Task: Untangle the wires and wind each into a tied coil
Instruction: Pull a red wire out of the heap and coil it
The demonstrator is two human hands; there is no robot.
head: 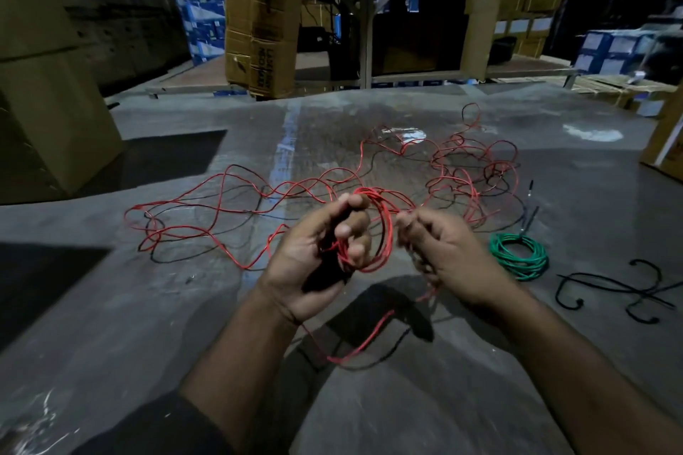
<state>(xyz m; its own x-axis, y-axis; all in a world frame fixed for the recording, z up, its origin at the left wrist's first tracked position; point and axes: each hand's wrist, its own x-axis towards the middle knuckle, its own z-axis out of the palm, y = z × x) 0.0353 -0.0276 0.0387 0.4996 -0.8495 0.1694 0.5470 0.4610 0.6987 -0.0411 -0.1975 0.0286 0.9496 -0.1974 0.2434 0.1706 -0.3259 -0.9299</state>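
Left hand (325,251) curls its fingers through a small round coil of thin glossy red wire (373,229), gripping it above the smooth grey floor (111,325), while the right hand (443,255), just right of that coil, pinches the red strand feeding into it, its fingertips blurred. Beyond the coil, the loose red and black wire tangle (295,196) sprawls in wavy loops. Right of the coil lie a neat green wire coil (521,255) and black hooked ties (628,292), and past the tangle tall cardboard boxes (258,11) are cut off above.
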